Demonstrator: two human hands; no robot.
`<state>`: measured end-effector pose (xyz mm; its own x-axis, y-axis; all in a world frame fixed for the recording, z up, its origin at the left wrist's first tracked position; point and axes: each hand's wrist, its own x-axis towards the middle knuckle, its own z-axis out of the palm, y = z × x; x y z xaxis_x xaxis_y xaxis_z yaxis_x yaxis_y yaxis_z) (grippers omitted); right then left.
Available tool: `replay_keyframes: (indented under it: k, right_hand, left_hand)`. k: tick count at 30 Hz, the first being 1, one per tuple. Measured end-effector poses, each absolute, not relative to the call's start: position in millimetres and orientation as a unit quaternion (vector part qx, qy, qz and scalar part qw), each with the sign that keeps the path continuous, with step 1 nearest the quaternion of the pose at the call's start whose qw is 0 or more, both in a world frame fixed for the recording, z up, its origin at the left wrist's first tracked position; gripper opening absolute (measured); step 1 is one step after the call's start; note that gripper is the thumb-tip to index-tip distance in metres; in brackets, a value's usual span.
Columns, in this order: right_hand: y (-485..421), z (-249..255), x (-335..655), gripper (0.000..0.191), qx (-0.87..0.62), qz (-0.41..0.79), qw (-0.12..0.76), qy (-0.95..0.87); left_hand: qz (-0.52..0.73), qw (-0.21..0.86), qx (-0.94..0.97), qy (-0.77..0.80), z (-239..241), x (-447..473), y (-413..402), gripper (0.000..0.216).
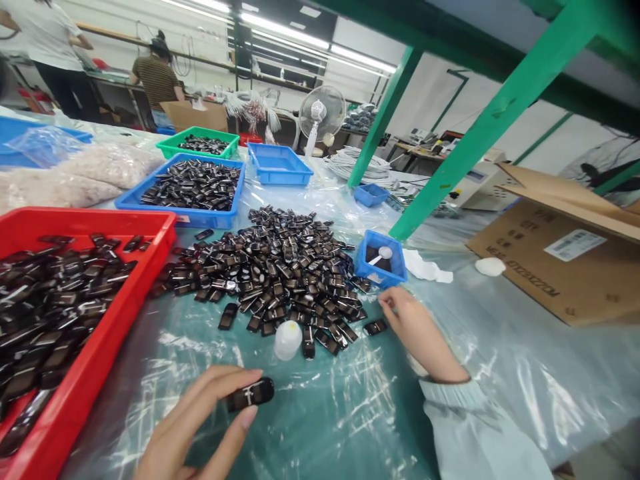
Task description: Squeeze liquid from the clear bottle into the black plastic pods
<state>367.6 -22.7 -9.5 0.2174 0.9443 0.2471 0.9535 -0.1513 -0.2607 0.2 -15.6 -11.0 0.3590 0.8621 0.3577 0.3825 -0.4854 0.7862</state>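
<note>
My left hand point(200, 427) grips a small glossy black plastic casing point(251, 395) between thumb and fingers, low over the table. The casing shows a silvery mark on its upper face. My right hand point(407, 323) is beside the small blue bin point(400, 272), its fingertips pinched together; whatever they may hold is too small to make out. In that bin lie a dark fill and a white spoon point(384, 253). A large heap of similar black casings point(285, 267) spreads in front of both hands. At the heap's near edge stands a small whitish translucent cup point(288, 341).
A red tray point(115, 347) of casings stands at left, a blue tray point(200, 217) and green tray point(165, 148) beyond. Farther back is another blue tray point(283, 179). Green posts point(435, 187) and a cardboard box point(540, 267) flank the right side. Two people are in the background.
</note>
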Motion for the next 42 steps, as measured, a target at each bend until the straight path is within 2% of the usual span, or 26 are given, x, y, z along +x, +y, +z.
replay_keyframes:
  k: [8, 11, 18, 20, 24, 27, 29, 34, 38, 42]
  right_hand:
    - [-21, 7, 348, 0.022, -0.709, 0.023, 0.326, -0.625]
    - [-25, 23, 311, 0.023, -0.66, 0.1, 0.38, -0.641]
    - [-42, 39, 220, 0.015, -0.539, 0.342, 0.389, -0.664]
    - [-44, 35, 215, 0.012, -0.535, 0.366, 0.403, -0.646]
    - [-48, 25, 212, 0.01, -0.547, 0.318, 0.36, -0.685]
    - [-55, 14, 198, 0.01, -0.494, 0.308, 0.282, -0.763]
    - [-59, 5, 182, 0.011, -0.45, 0.26, 0.252, -0.817]
    - [-59, -11, 145, 0.017, -0.393, 0.162, 0.274, -0.863]
    - [-50, -12, 136, 0.015, -0.367, 0.172, 0.229, -0.885]
    - [-44, -2, 146, 0.014, -0.384, 0.201, 0.237, -0.869]
  left_hand:
    - [0.412, 0.352, 0.76, 0.359, 1, 5, -18, 0.026]
    - [0.417, 0.367, 0.755, 0.347, 0, 5, -20, 0.027]
    - [0.407, 0.375, 0.762, 0.337, -2, 4, -20, 0.029]
    - [0.398, 0.366, 0.769, 0.341, 1, 2, -18, 0.028]
    - [0.393, 0.307, 0.772, 0.393, 12, -5, -10, 0.026]
    - [0.448, 0.276, 0.727, 0.442, 17, -6, -2, 0.02]
    - [0.466, 0.285, 0.705, 0.452, 15, -4, 2, 0.02]
    - [0.479, 0.304, 0.684, 0.459, 10, -2, 7, 0.019]
    - [0.472, 0.308, 0.699, 0.441, 10, -3, 6, 0.021]
    - [0.467, 0.314, 0.711, 0.422, 10, -4, 2, 0.023]
